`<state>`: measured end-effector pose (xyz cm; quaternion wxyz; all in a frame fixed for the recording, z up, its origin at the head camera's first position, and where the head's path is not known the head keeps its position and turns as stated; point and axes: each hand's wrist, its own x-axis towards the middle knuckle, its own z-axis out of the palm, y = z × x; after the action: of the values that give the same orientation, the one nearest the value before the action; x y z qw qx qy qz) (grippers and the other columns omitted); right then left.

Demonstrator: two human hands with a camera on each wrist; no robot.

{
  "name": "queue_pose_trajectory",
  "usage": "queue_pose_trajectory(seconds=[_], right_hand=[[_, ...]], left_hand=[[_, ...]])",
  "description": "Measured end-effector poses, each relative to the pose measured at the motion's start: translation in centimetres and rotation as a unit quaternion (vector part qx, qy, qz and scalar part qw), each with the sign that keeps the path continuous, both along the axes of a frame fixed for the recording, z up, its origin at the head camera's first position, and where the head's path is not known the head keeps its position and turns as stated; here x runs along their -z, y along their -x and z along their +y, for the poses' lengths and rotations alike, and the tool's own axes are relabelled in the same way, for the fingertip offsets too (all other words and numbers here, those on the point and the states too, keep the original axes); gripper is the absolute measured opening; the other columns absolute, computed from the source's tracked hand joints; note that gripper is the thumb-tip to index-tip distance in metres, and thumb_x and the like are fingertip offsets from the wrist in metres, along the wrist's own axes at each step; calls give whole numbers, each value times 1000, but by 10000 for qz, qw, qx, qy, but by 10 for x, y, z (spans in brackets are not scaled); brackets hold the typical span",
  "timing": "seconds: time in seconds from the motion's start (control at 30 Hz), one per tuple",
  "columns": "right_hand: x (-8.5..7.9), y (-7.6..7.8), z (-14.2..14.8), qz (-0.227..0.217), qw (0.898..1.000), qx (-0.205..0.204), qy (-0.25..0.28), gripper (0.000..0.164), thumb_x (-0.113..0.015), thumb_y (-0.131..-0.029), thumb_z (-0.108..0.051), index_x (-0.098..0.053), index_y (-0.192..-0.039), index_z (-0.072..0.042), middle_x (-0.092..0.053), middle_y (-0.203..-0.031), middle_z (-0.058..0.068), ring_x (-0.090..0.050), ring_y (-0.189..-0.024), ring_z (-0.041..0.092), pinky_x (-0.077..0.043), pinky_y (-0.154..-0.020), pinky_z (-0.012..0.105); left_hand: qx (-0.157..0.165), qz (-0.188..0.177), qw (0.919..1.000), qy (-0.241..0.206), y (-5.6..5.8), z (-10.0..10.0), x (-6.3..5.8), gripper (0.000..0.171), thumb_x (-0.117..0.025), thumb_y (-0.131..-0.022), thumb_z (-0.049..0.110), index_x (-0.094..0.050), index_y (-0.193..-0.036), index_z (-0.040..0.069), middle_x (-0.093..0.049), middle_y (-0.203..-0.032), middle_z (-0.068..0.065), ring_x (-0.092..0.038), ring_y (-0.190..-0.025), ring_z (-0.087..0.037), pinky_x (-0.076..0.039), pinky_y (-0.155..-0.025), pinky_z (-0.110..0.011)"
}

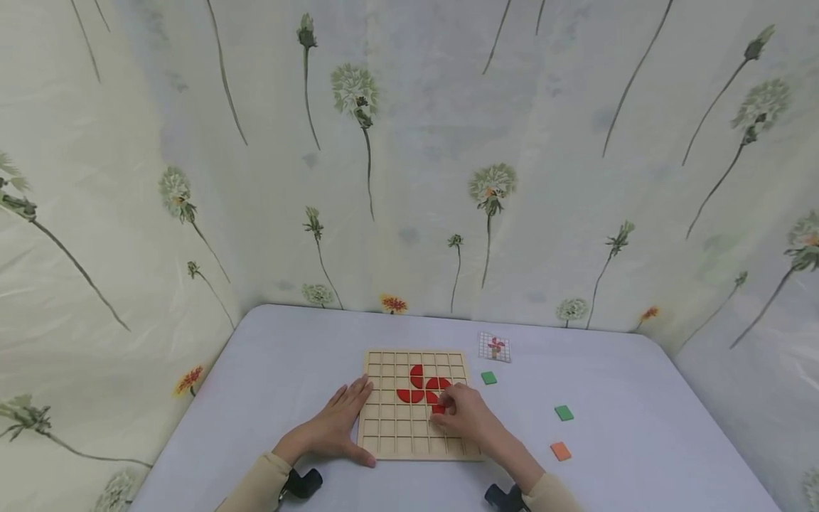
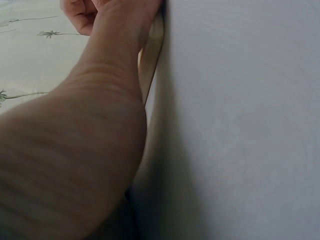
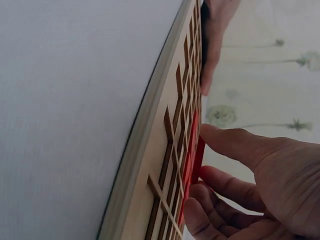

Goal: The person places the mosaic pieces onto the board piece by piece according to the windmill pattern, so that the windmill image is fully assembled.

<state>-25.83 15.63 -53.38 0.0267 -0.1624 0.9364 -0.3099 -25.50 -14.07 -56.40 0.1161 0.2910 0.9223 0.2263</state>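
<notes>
A wooden grid board [image 1: 399, 446] lies on the table, with several red rounded tiles [image 1: 410, 396] set in its middle squares in a pinwheel shape. My left hand [image 1: 339, 421] lies along the board's left edge with fingers extended, thumb near the lower left corner. Over the right part of the grid, my right hand [image 1: 470, 416] pinches a red tile [image 3: 199, 157] between thumb and fingertips, just below the pinwheel. In the right wrist view the tile stands tilted close to the grid. The left wrist view shows mostly the left hand's underside against the board edge [image 2: 151, 55].
Right of the board lie a green square tile [image 1: 489, 377], another green tile [image 1: 564, 412] and an orange tile [image 1: 561, 451]. A pattern card [image 1: 495, 347] with a red pinwheel on a grid lies behind them. A flowered curtain [image 1: 409, 178] surrounds the table.
</notes>
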Motion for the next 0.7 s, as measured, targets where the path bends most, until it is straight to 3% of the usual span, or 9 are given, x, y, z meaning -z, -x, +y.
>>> queue_pose_trajectory(seconds=[0.27,0.7], right_hand=[[6,-1,-10,-147,9992,-330,199,24,-81,-78,-23,-66,-90,-8,-56,-81,0,-50,-70,8,-46,-56,17],[9,3,-12,-29,9997,-249,68,23,-79,-80,-25,-65,-91,-12,-54,-84,-3,-48,-72,9,-43,-57,18]], left_hand=[[26,41,10000,50,0,0,0,134,-73,-63,74,-6,-155,4,1,-164,-13,-1,-152,-26,-5,-123,-50],[26,81,9999,53,0,0,2,134,-72,-62,75,-6,-155,4,1,-164,-13,-2,-151,-26,-5,-123,-49]])
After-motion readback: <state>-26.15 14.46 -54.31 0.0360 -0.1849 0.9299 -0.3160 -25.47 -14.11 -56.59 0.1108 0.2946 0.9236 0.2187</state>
